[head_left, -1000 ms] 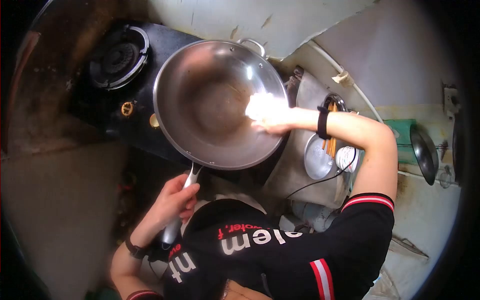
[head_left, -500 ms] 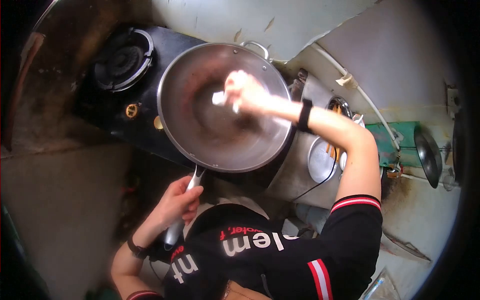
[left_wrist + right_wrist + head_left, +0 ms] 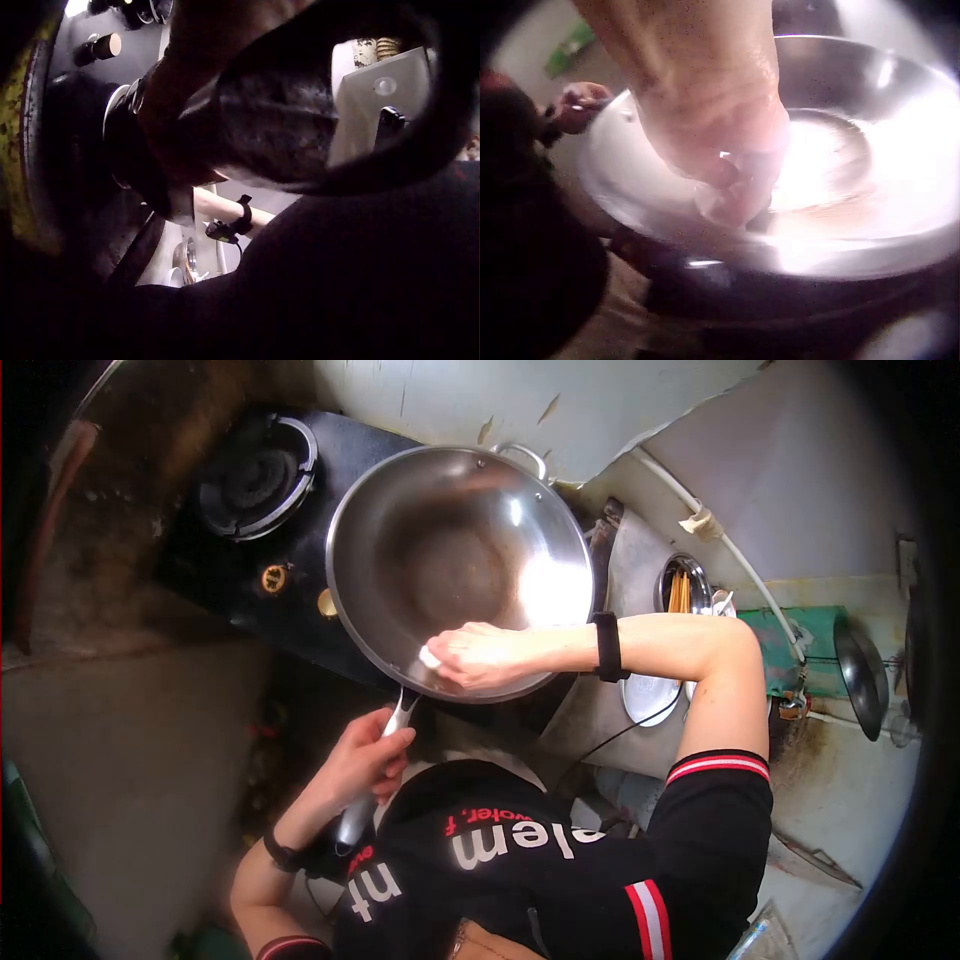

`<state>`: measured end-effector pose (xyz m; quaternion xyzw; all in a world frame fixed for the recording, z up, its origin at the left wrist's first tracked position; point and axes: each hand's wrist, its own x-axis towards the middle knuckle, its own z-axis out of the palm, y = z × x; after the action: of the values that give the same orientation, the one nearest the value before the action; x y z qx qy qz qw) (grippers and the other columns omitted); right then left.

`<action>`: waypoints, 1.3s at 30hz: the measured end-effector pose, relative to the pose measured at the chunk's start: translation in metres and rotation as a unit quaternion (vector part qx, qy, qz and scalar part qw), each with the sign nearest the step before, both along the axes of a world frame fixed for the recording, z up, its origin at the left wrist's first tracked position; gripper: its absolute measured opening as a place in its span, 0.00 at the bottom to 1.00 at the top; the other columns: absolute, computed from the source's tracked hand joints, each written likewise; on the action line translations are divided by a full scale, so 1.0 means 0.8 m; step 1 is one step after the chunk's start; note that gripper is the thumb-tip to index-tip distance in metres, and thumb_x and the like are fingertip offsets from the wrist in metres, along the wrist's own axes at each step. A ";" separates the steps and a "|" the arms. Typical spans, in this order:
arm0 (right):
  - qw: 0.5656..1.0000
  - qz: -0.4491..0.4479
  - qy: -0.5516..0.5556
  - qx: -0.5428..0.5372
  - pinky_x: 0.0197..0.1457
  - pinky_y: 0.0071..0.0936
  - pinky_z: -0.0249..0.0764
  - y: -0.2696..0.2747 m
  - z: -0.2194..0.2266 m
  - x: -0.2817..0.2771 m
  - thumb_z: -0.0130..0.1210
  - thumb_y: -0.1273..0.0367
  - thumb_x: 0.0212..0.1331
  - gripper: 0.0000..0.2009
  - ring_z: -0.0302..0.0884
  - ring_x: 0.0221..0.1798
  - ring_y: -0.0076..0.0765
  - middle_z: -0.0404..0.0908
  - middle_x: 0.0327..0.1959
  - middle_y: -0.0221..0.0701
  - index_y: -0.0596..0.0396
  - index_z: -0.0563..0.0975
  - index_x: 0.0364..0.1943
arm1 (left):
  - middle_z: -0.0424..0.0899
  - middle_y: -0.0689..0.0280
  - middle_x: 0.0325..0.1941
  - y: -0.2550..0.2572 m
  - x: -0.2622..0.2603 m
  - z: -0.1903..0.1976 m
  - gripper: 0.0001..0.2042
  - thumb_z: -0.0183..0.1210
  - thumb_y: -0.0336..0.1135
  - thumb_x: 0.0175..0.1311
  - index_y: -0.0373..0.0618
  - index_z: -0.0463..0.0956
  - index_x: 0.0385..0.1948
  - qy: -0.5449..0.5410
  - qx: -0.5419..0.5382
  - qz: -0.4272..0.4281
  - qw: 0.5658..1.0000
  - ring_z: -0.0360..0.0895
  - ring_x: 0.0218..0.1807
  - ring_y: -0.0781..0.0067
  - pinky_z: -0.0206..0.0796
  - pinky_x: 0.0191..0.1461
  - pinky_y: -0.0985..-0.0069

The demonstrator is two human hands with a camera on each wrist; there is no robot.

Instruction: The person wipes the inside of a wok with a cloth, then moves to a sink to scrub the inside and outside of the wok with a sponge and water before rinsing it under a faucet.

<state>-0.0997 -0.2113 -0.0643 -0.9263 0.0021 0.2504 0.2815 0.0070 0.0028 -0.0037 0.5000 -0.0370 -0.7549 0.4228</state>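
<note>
A large steel wok (image 3: 450, 550) sits on the black stove, its long handle (image 3: 354, 825) toward the person. My left hand (image 3: 362, 758) grips that handle, fingers wrapped round it near the wok; the handle's looped end fills much of the dark left wrist view. Inside the wok, low on the near wall beside the handle joint, my right hand (image 3: 487, 656) holds a crumpled white wad (image 3: 429, 657) like tissue against the metal. In the right wrist view the curled fingers (image 3: 739, 199) reach down to the wok's inner wall, mostly hiding the wad.
Left of the wok is a gas burner (image 3: 258, 478), with a round knob (image 3: 274, 579) on the stove front. A metal container of chopsticks (image 3: 680, 592) and a pale bowl (image 3: 648, 700) stand at the right. A dark pan (image 3: 862, 680) hangs by the wall, near a white pipe (image 3: 735, 545).
My right hand swept with the white wad from the wok's right wall across the middle, then down to the near wall by the handle. The left hand keeps its grip on the handle.
</note>
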 end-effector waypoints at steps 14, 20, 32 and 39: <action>0.977 0.022 -0.190 -0.094 0.35 0.42 0.71 -0.096 -0.046 0.077 0.48 0.75 0.44 0.09 0.73 0.32 0.51 0.72 0.28 0.46 0.59 0.67 0.32 | 0.64 0.71 0.13 0.002 0.004 -0.008 0.09 0.48 0.36 0.62 0.45 0.60 0.27 0.003 -0.009 -0.013 1.000 0.60 0.10 0.83 0.55 0.11 0.85; 0.984 0.085 -0.073 0.138 0.31 0.43 0.69 -0.018 -0.005 -0.003 0.51 0.77 0.41 0.11 0.72 0.29 0.50 0.73 0.27 0.41 0.56 0.69 0.33 | 0.63 0.71 0.13 0.003 -0.003 -0.007 0.08 0.47 0.36 0.62 0.46 0.59 0.26 0.013 -0.010 -0.001 1.000 0.60 0.10 0.83 0.54 0.11 0.85; 0.992 -0.024 -0.114 -0.050 0.39 0.44 0.68 -0.067 -0.008 0.002 0.48 0.78 0.42 0.13 0.71 0.36 0.53 0.70 0.34 0.43 0.55 0.69 0.36 | 0.63 0.72 0.13 0.003 0.001 -0.008 0.08 0.48 0.36 0.62 0.45 0.60 0.27 0.015 -0.012 0.001 1.000 0.60 0.10 0.84 0.54 0.11 0.85; 0.985 0.031 -0.121 0.118 0.38 0.40 0.68 -0.071 -0.006 -0.008 0.50 0.74 0.45 0.07 0.70 0.35 0.47 0.70 0.30 0.39 0.56 0.70 0.31 | 0.63 0.72 0.13 0.003 0.000 -0.009 0.08 0.48 0.36 0.62 0.45 0.60 0.28 0.020 -0.011 0.002 1.000 0.59 0.09 0.84 0.54 0.10 0.85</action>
<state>-0.1062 -0.2681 -0.0692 -0.9095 -0.0905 0.1440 0.3793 0.0072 0.0052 -0.0110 0.4801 -0.0356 -0.7637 0.4302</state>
